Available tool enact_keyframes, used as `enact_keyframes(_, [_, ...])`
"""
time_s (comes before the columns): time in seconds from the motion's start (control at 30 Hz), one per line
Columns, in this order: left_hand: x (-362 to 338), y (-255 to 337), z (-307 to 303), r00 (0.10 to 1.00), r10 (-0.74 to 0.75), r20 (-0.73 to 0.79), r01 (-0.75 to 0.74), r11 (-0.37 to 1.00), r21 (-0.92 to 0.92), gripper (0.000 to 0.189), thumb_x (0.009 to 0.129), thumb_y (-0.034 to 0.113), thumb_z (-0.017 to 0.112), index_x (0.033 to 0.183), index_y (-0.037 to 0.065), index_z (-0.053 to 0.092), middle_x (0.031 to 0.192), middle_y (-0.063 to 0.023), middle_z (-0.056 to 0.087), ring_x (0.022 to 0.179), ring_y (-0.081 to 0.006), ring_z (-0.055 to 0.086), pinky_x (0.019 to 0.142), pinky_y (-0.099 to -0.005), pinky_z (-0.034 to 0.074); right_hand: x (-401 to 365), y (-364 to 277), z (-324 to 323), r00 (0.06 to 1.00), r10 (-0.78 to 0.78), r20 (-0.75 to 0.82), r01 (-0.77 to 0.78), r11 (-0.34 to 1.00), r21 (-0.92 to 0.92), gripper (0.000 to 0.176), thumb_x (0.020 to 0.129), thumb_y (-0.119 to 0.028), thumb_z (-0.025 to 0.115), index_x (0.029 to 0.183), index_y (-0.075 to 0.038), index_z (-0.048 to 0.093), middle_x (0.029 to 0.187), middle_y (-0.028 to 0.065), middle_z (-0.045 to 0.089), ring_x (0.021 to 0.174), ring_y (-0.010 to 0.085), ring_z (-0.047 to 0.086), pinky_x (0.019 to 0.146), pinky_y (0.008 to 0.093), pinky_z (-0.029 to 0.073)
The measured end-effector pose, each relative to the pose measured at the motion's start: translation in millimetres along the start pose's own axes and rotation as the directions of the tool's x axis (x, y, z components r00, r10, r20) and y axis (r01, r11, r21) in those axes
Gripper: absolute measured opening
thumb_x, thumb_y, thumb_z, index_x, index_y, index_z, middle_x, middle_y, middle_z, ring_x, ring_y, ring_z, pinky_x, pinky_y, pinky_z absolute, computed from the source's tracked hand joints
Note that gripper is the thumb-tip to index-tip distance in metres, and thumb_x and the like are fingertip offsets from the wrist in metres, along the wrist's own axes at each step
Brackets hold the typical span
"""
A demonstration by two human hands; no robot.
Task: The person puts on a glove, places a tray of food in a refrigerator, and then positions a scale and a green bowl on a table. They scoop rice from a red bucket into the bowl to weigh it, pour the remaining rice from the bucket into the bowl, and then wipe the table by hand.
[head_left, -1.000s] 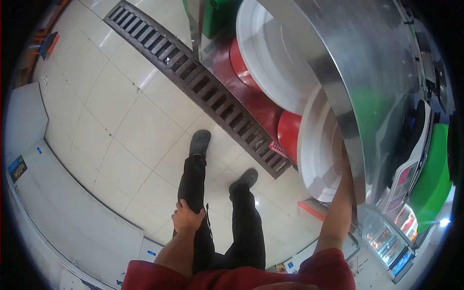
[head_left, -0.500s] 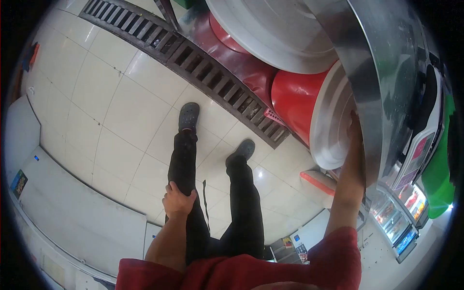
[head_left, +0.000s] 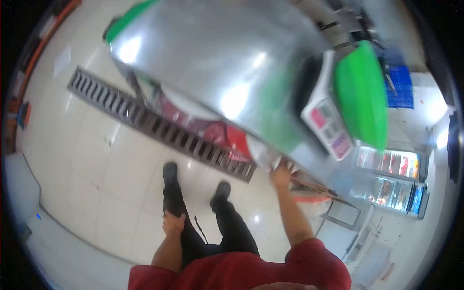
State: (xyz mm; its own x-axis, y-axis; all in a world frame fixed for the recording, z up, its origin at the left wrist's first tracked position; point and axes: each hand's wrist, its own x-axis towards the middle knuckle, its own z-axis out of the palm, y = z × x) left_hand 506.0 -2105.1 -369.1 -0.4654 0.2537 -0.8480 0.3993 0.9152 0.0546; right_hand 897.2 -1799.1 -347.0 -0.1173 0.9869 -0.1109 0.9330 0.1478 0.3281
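Note:
My left hand rests on my knee, its fingers over the black trouser leg. My right hand is at the lower edge of the steel table, beside the pale inner side of a red tub lying tipped under it. Motion blur hides whether the fingers hold anything; something whitish shows by them. A large white round shape is partly covered by the tabletop.
On the table stand a scale and a green basin. A drain grate crosses the tiled floor before my shoes. Lit display fridges stand at right, with a blue crate above.
My view has lifted and swung, bringing the tabletop, scale and basin into sight. My right hand has come out from inside the tipped red tub to its edge. My left hand stays on my knee.

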Motion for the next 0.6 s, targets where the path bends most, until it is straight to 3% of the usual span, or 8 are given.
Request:
enact_keyframes(0.13, [78, -66, -18, 0.965, 0.257, 0.043, -0.227, 0.911, -0.344, 0.065, 0.086, 0.036, 0.068, 0.136, -0.001, 0.050, 0.111, -0.0248, 0.068, 0.107, -0.0416, 0.066, 0.092, -0.0487, 0.053, -144, 0, -104, 0.668, -0.084, 0.740, -0.025, 0.990, 0.135, 0.063, 0.102, -0.054, 0.038, 0.131, -0.003, 0.063, 0.141, 0.0203, 0.057, 0.140, 0.0375, 0.045, 0.122, 0.0604, 0.011])
enact_keyframes(0.2, [88, -81, -59, 0.971, 0.226, 0.080, -0.136, 0.794, -0.593, 0.043, 0.090, 0.029, 0.064, 0.122, 0.001, 0.058, 0.095, -0.0190, 0.068, 0.084, -0.0338, 0.067, 0.072, -0.0466, 0.054, -203, 29, -94, 0.376, -0.233, 0.897, -0.008, 0.967, 0.254, 0.053, 0.101, -0.053, 0.041, 0.129, -0.015, 0.066, 0.125, 0.0149, 0.068, 0.115, 0.0375, 0.063, 0.106, 0.0527, 0.043])
enact_keyframes(0.27, [89, -84, -118, 0.982, 0.144, 0.121, 0.004, 0.625, -0.781, 0.031, 0.093, 0.024, 0.061, 0.114, 0.001, 0.060, 0.087, -0.0152, 0.066, 0.067, -0.0256, 0.066, 0.056, -0.0428, 0.052, -285, 61, -14, 0.551, -0.317, 0.772, 0.249, 0.945, 0.210, 0.053, 0.095, -0.058, 0.054, 0.137, -0.026, 0.062, 0.118, 0.0123, 0.070, 0.110, 0.0344, 0.065, 0.100, 0.0498, 0.048])
enact_keyframes(0.33, [107, -104, -151, 0.994, 0.107, 0.025, -0.053, 0.667, -0.743, 0.030, 0.093, 0.021, 0.060, 0.112, -0.001, 0.057, 0.081, -0.0148, 0.067, 0.061, -0.0229, 0.065, 0.049, -0.0401, 0.051, -317, 66, -71, 0.553, -0.024, 0.833, 0.006, 1.000, 0.024, 0.068, 0.088, -0.054, 0.068, 0.144, -0.017, 0.055, 0.135, 0.0146, 0.061, 0.123, 0.0330, 0.059, 0.105, 0.0462, 0.047])
enact_keyframes(0.4, [111, -117, -186, 0.994, 0.108, -0.003, -0.096, 0.872, -0.480, 0.025, 0.094, 0.018, 0.057, 0.106, -0.004, 0.056, 0.075, -0.0138, 0.065, 0.055, -0.0234, 0.063, 0.044, -0.0389, 0.050, -335, 52, -111, 0.339, 0.573, 0.746, -0.901, 0.425, 0.083, 0.063, 0.096, -0.029, 0.060, 0.149, -0.001, 0.040, 0.137, 0.0213, 0.058, 0.130, 0.0378, 0.054, 0.107, 0.0444, 0.047])
enact_keyframes(0.47, [119, -101, -225, 0.986, 0.154, 0.068, -0.140, 0.973, -0.183, 0.021, 0.094, 0.016, 0.053, 0.098, -0.004, 0.056, 0.072, -0.0126, 0.063, 0.053, -0.0221, 0.061, 0.043, -0.0371, 0.050, -354, 52, -17, -0.067, 0.691, 0.719, -0.896, -0.359, 0.262, 0.074, 0.096, -0.014, 0.058, 0.156, 0.004, 0.019, 0.128, 0.0284, 0.061, 0.123, 0.0391, 0.060, 0.102, 0.0437, 0.052])
enact_keyframes(0.5, [114, -88, -230, 0.979, 0.190, 0.068, -0.186, 0.981, -0.055, 0.020, 0.094, 0.016, 0.052, 0.095, -0.003, 0.057, 0.071, -0.0120, 0.063, 0.053, -0.0211, 0.061, 0.043, -0.0359, 0.050, -335, 49, -80, -0.046, 0.594, 0.803, -0.876, -0.411, 0.254, 0.071, 0.091, -0.014, 0.065, 0.150, 0.006, 0.032, 0.121, 0.0304, 0.064, 0.110, 0.0408, 0.066, 0.096, 0.0435, 0.055])
enact_keyframes(0.6, [92, -13, -260, 0.928, 0.254, -0.273, -0.369, 0.733, -0.572, 0.021, 0.094, 0.016, 0.049, 0.088, -0.001, 0.060, 0.071, -0.0106, 0.063, 0.055, -0.0189, 0.061, 0.045, -0.0317, 0.049, -314, 90, -43, 0.605, 0.378, 0.701, -0.693, 0.684, 0.229, 0.047, 0.081, -0.033, 0.071, 0.107, 0.006, 0.068, 0.106, 0.0292, 0.069, 0.100, 0.0401, 0.068, 0.090, 0.0488, 0.054])
